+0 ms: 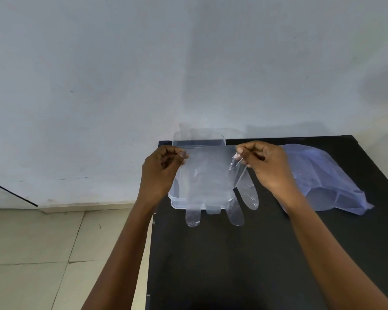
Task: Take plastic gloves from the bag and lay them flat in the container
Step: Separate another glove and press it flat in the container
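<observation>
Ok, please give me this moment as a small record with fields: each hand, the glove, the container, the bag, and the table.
left hand: pinches the left corner of the glove's cuff edge
right hand: pinches the right corner of the same edge
glove: clear plastic, held spread out, fingers hanging toward the person, not yet laid flat
container: clear, open, behind and under the glove, at the table's left side
bag: bluish, lies crumpled to the right of the container
table: black surface
</observation>
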